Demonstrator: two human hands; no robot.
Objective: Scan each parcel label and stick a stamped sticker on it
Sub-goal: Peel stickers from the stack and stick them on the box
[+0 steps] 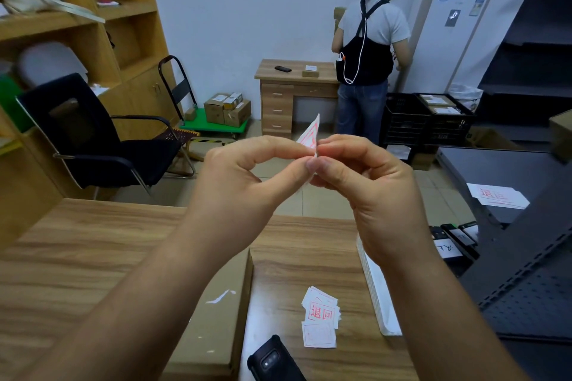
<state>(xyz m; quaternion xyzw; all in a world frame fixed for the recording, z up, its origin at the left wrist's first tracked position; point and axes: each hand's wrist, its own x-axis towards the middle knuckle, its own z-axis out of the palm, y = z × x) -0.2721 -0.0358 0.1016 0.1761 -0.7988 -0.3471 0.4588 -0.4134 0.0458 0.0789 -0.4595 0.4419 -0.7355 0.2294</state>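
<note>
Both hands are raised in front of me over the wooden table [77, 244]. My left hand [238, 182] and my right hand [362, 192] pinch a white sticker with a red stamp [309, 136] between thumbs and forefingers; its corner pokes up above the fingertips. Under my left forearm lies a flat brown cardboard parcel [213, 328]. A small pile of red-stamped stickers [320, 318] sits on the table to the right of the parcel. A black phone [272, 362] lies at the near edge.
A white strip of backing paper [376, 294] lies along the table's right side. A dark metal shelf [510, 176] at right holds more stamped sheets [495, 195]. A black office chair [93, 139] stands at left. A person [368, 49] stands by a far desk [278, 93].
</note>
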